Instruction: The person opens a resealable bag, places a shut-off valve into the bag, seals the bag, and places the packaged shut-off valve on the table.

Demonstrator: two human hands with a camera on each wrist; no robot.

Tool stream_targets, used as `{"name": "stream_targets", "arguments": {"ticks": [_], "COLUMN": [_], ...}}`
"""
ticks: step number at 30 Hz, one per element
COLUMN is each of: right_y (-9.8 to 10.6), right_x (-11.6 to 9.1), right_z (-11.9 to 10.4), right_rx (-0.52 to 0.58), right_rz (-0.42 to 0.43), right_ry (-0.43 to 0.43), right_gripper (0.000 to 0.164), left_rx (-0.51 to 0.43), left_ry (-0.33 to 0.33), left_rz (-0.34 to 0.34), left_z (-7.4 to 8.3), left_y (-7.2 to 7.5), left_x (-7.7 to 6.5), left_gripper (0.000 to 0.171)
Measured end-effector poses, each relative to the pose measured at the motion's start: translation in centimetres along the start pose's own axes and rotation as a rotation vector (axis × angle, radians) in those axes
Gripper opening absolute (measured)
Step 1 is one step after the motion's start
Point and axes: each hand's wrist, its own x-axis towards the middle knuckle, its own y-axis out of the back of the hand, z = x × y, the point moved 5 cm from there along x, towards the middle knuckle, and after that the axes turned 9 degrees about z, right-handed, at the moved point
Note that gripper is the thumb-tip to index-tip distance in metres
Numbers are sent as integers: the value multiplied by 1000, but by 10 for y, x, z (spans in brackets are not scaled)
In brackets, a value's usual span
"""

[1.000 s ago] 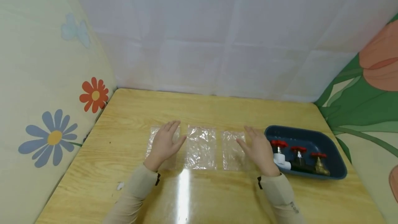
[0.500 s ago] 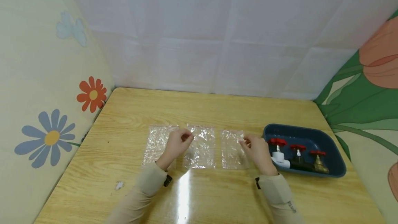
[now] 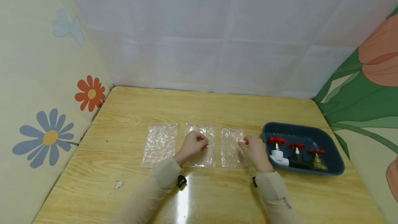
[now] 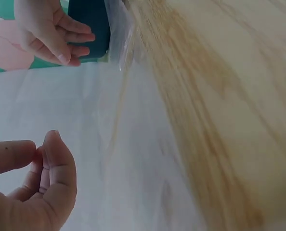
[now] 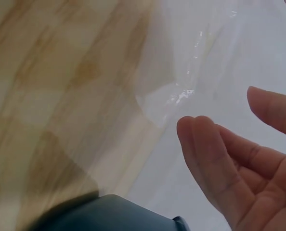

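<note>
Three clear plastic bags lie flat in a row on the wooden table: a left bag (image 3: 159, 145), a middle bag (image 3: 199, 161) and a right bag (image 3: 230, 149). My left hand (image 3: 193, 144) is over the middle bag, covering part of it. In the left wrist view, that left hand (image 4: 42, 187) has curled fingers, thumb and fingertip meeting with nothing between them. Over the right bag's right edge is my right hand (image 3: 256, 152), fingers bent. The right wrist view shows this right hand (image 5: 234, 173) with thumb and fingers apart, holding nothing.
At the right stands a dark blue tub (image 3: 295, 125). In it are a white valve (image 3: 278, 156), a black valve (image 3: 297, 156) and a brass valve (image 3: 318, 162), all with red handwheels. A white scrap or mark (image 3: 118, 184) shows on the table's left. Fabric hangs behind the table.
Both hands were spread over the outer bags; their fingers have bent in. The left hand has moved right, from the left bag to the middle one. The bags stay flat.
</note>
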Motion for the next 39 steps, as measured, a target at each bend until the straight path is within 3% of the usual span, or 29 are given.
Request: {"name": "stream_targets", "arguments": {"ticks": [12,20,29,34,39], "right_y": [-8,-13,-16,-18,-20], "right_x": [0,1,5,8,10], "right_z": [13,21,23,24,27], "right_rx": [3,-2,-15,-29,-32], "right_rz": [-58,-105,-163,-205,-236], "right_ry": [-100,-128,-118,-139,-152], "right_gripper": [31,29,24,22,18], "left_rx": [-124,-47,10,-58,-54], "left_ry": [163,247,251,310,295], "left_rz": [-45,-88,-73,-48,-54], "left_z": [-8,-11,-8,-7,-6], "left_y": [-29,-40,-50,-53,-55], "left_x": [6,9,19,22,22], "left_gripper": [23,35,33,36,35]}}
